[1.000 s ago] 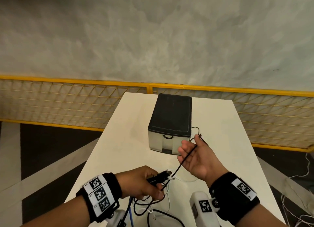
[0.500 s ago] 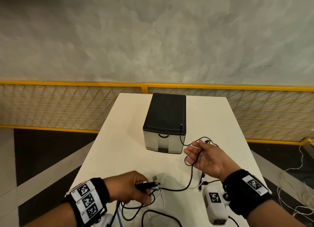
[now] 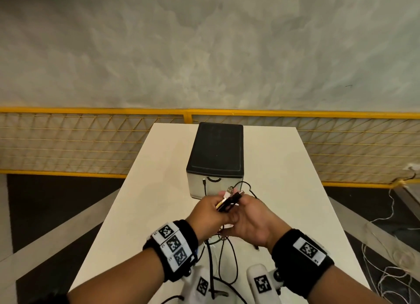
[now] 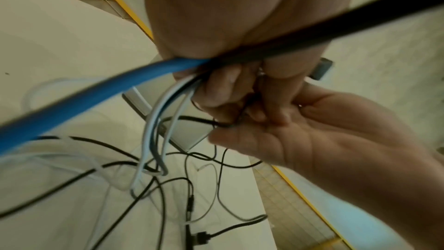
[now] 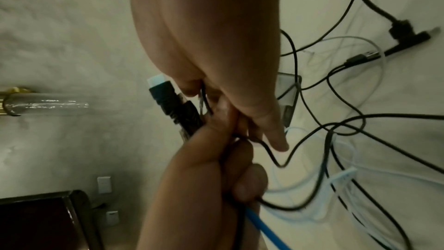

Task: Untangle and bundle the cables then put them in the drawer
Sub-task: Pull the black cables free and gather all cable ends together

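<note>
Half a second ago the right hand [image 3: 252, 222] was apart; now it meets the left hand [image 3: 211, 212], which grips the connector ends [image 3: 229, 197] projecting past its fingertips. Its fingers pinch a thin black cable [image 5: 276, 157] beside the left knuckles. Best feed that strand in parallel, keeping the loose cables [image 4: 168, 187] hanging below the fingers unknotted; the drawer [image 3: 213, 185] beyond them looks closed.

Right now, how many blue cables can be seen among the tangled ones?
1. The blue cable runs out from the grip of the left hand; another could be hidden inside the tangle.

Black wristbands [image 3: 302, 261] — white square-coded tags [image 3: 173, 243] — on both wrists.
</note>
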A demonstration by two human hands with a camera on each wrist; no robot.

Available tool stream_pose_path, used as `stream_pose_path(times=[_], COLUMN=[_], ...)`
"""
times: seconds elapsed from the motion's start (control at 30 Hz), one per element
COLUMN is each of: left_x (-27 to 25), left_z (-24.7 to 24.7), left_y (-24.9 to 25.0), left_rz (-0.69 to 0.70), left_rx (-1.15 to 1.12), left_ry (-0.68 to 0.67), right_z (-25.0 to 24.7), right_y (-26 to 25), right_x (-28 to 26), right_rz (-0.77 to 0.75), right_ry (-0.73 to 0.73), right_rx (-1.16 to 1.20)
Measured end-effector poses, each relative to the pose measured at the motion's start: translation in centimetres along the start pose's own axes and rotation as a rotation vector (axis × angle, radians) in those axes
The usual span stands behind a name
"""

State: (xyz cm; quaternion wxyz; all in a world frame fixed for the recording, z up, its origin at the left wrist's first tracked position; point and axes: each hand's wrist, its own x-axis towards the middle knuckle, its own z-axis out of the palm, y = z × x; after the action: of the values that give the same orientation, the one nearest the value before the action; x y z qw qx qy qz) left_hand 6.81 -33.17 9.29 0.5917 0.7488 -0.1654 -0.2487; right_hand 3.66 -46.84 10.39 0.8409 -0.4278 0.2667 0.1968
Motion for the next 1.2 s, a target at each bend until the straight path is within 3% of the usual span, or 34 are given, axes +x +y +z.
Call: stream_pose_path(times=[0.13,0.3,0.43,0.5,0.63,0.73,0.83,1.07,1.2], left_x=[-1.6,-3.7,-4.9,-5.1,-3.4,-1.7,-0.5,0.4,-1.1], left_z=[-0.8,-3.6,-5.2,-5.6,-5.0,-3.5,-1.6,0.5,-0.2], left_y=[-0.7,-2.2,-2.8,-3.2,-2.3,-0.8,-0.1,-0.8,-0.9], left_rz=[-0.037,-0.22,-0.275,-0.24,-0.225,-0.092,-0.006,-0.014,-0.093], left_rx=[0.178,0.312,0.492,0.456,0.036,-0.031,0.011,0.228,0.333], left_ry=[-0.228,-0.434,-0.677,-0.581,-0.008,0.198,0.184,0.079,-0.204], right_z=[-1.6,-3.0,-3.9,-4.2,-3.6,-2.9,-2.2,-1.2,-2.4], right_y=[-1.9,-3.3,-4.4,-4.5,-3.3,-2.6,-2.2,-1.1,-2.7], right_x=[0.7,1.3,1.9,2.1,2.0,1.8,1.6,1.1,1.3], right_rz=[-0.007,-0.007,-0.069,-0.071,-0.058,-0.075,-0.077,0.027,-0.002], right_ry=[0.109,0.158,0.23,0.239,0.205,0.194,0.155,0.042,0.136], right_rx=[0.069,0.083,0.124,0.107,0.079,0.066,0.05,-0.02,-0.024])
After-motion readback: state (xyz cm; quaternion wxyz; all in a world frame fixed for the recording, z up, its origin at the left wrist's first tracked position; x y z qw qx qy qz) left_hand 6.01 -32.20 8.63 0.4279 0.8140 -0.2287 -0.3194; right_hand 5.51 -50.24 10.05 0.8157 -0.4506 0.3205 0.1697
